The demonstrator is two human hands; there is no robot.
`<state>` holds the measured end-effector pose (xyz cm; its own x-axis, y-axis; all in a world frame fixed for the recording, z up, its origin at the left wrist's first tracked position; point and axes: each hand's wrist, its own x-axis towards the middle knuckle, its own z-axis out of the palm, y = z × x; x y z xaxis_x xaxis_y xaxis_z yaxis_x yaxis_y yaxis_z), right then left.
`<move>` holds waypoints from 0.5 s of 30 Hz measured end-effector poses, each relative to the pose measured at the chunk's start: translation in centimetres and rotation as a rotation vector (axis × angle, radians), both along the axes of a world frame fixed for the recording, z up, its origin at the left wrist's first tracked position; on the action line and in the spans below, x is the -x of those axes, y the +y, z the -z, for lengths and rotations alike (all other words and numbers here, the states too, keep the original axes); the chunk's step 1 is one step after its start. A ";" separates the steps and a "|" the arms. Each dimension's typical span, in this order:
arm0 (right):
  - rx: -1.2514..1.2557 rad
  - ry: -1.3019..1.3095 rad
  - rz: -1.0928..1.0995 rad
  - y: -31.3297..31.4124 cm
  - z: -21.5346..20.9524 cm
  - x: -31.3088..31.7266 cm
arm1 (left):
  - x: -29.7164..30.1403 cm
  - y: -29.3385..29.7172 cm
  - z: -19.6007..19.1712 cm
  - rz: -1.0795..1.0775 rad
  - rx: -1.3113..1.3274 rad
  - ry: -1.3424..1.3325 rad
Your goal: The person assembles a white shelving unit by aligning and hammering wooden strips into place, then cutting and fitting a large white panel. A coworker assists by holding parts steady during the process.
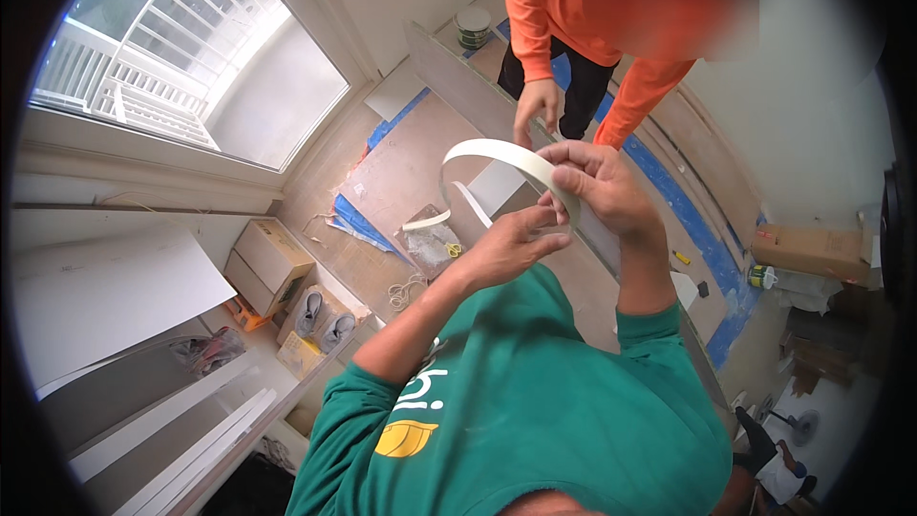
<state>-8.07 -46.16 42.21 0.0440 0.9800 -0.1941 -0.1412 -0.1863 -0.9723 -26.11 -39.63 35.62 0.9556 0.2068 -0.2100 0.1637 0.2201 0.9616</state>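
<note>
A long, flexible cream edging strip [492, 149] arches up in a loop in front of me. My right hand [611, 193] pinches it near one end, thumb on top. From there it curves over to the left, bends down and trails toward the floor. My left hand [516, 250] is just below, thumb and fingers apart beside the strip's short end. Whether its fingertips touch the strip, I cannot tell. Under my hands a long grey panel [611, 248] runs diagonally, seen mostly along its edge. Across it, a person in an orange top has one hand [537, 110] at the panel.
Blue sheeting [361, 222] and blue tape [659, 201] lie on the floor. A cardboard box [267, 268] and grey shoes [325, 320] are at left, near large white boards [115, 296]. A tub [473, 27] stands beyond the panel. At far right are another cardboard box [812, 253] and a fan [805, 425].
</note>
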 end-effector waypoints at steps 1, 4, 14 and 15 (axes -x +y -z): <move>0.035 0.045 0.013 -0.7 -0.7 1.1 | 1.3 0.5 1.5 0.004 0.026 -0.041; 0.022 -0.091 0.172 -1.0 -0.5 4.5 | 5.4 2.0 3.1 -0.240 0.610 -0.129; 0.175 -0.278 0.287 -6.6 3.2 11.6 | 4.9 11.4 1.1 -1.052 0.965 -0.457; 0.188 -0.268 0.285 -7.6 3.1 11.3 | 6.0 12.5 0.8 -1.125 0.951 -0.507</move>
